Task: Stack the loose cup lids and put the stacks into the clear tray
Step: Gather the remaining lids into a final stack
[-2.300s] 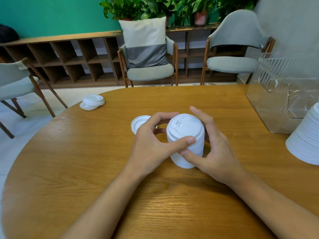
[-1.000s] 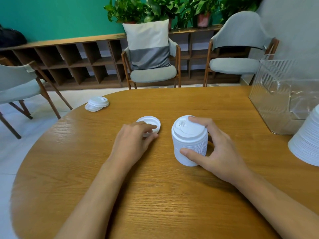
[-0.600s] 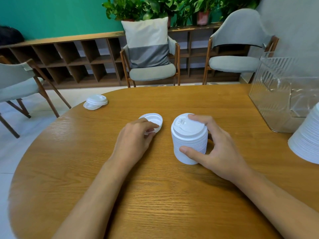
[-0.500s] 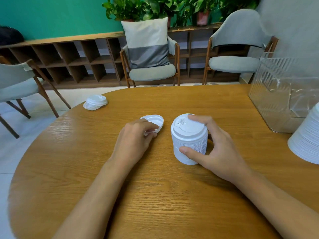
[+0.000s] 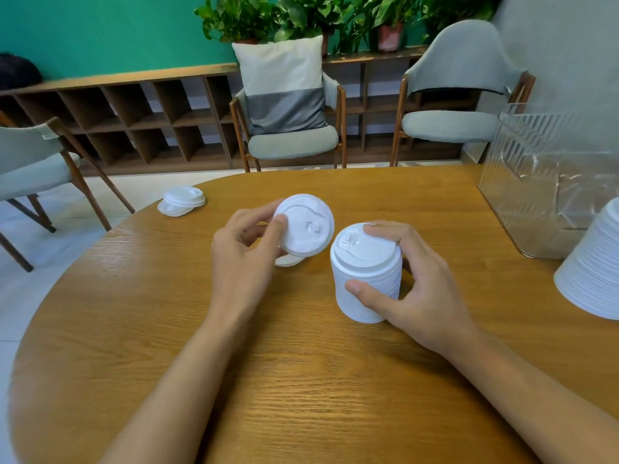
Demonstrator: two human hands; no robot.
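A tall stack of white cup lids [image 5: 366, 272] stands upright on the wooden table [image 5: 301, 380]. My right hand [image 5: 412, 286] wraps around the stack, thumb in front and fingers on its top rim. Just left of the stack, my left hand [image 5: 246, 252] holds a single white lid [image 5: 306, 224] tilted up above the table. Part of another lid [image 5: 289, 261] shows on the table beneath it. Two loose lids [image 5: 182, 200] lie near the table's far left edge. The clear tray [image 5: 549, 182] stands at the right.
A second large stack of white lids [image 5: 593, 269] sits at the right edge, in front of the tray. Grey chairs [image 5: 291, 135] stand beyond the table, with wooden shelving and potted plants behind them.
My left hand has lifted the single lid off the table and tilted it up toward me. My right hand has kept hold of the stack in place.
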